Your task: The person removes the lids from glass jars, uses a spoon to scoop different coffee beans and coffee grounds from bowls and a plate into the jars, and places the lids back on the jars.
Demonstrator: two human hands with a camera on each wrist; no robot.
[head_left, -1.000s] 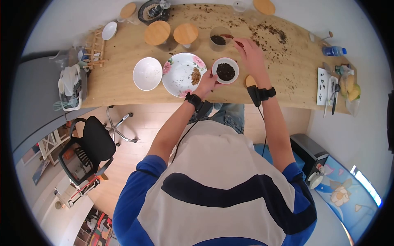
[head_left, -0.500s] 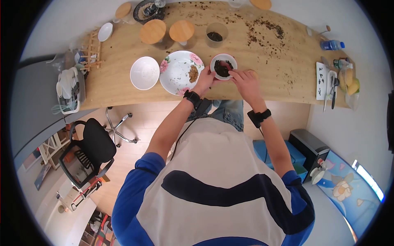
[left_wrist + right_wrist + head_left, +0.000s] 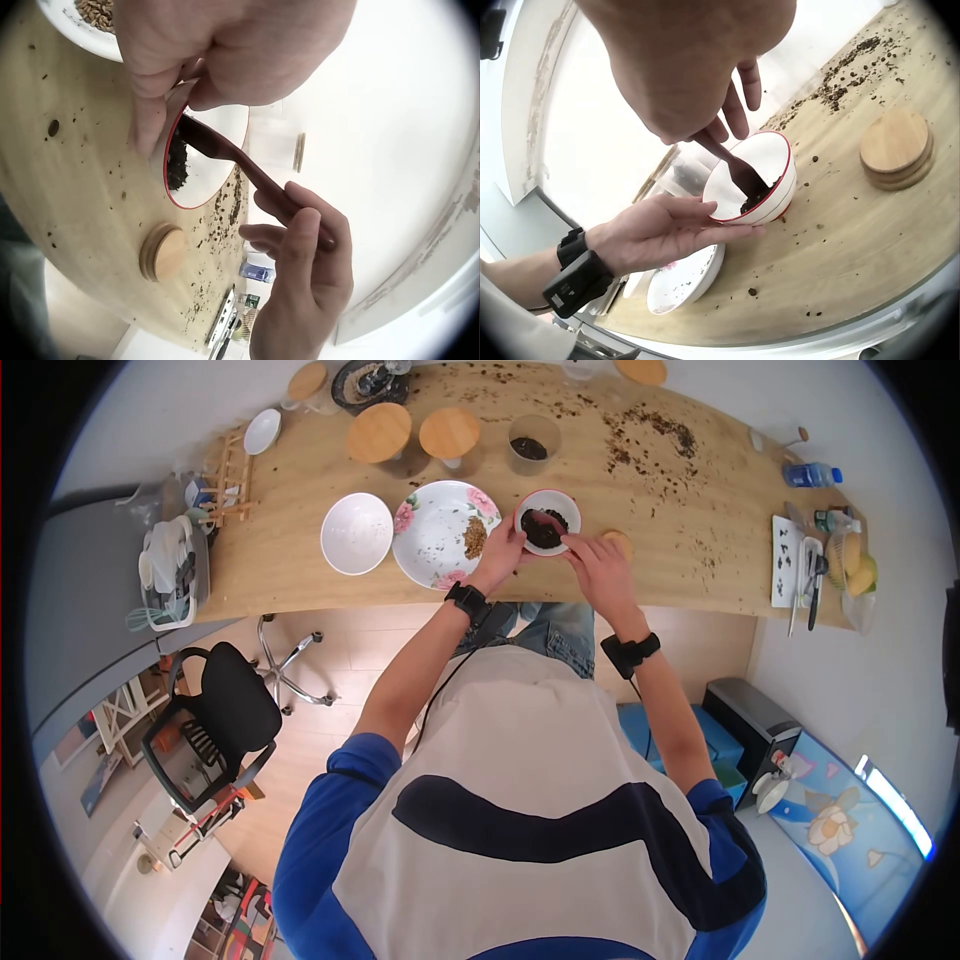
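A small white bowl with a red rim [image 3: 552,494] holds dark, crumbly material [image 3: 754,201]. My left hand [image 3: 499,558] grips the bowl from its left side, thumb at the rim and fingers beneath it in the right wrist view. In my right hand [image 3: 604,570] is a dark reddish-brown wooden spoon [image 3: 259,175], pinched by its handle. The spoon's head sits inside the bowl, against the dark material. Left of the bowl, a white floral plate [image 3: 425,540] carries a pile of brown grains [image 3: 475,538]. Beside my right hand lies a round wooden lid [image 3: 896,144].
Behind the bowl stands a clear cup [image 3: 545,432] with dark material in it. Two wood-topped jars, one a jar lid [image 3: 380,432], stand behind the plate. A white bowl [image 3: 357,534] sits at left. Dark bits [image 3: 650,445] are scattered at back right, near a water bottle [image 3: 812,475].
My right hand has come back from the clear cup to the small bowl, bringing the spoon into it. My left hand still holds the bowl.
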